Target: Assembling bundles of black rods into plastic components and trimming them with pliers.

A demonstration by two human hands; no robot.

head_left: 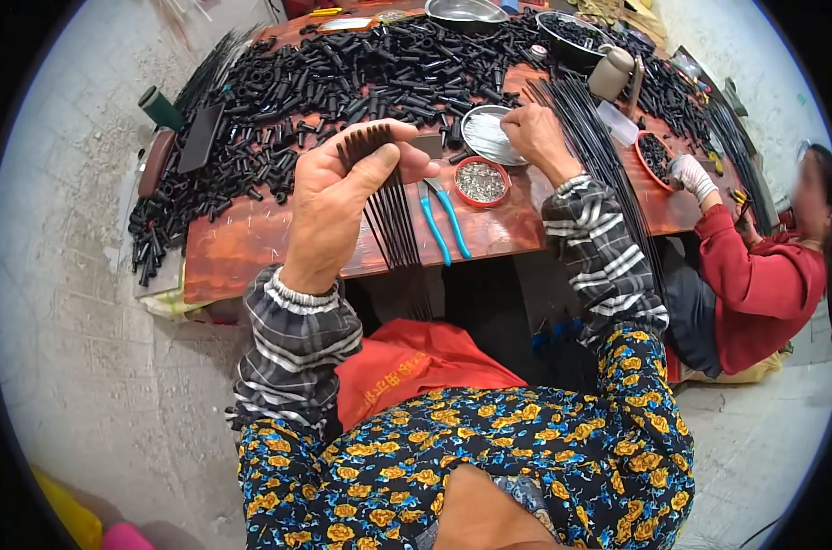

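My left hand (329, 197) is closed around several thin black rods (398, 234). Their upper ends fan out side by side between thumb and fingers, and their long lower parts hang past the table's front edge. Over a round metal dish (466, 145) my right hand (540, 136) has its thumb and fingers pinched together; what they hold, if anything, is hidden. Thin whitish pieces (491, 133) lie in that dish. Just in front of it stands a red-rimmed bowl (460, 191) of small silvery bits. Pliers with blue handles (434, 229) lie between my hands.
Black tubular parts (379, 73) cover the back and left of the reddish table (242, 246). A bundle of long black rods (604, 151) lies beside my right forearm. At the right, a co-worker's gloved hand (691, 176) is at a red bowl (643, 165) of small black parts.
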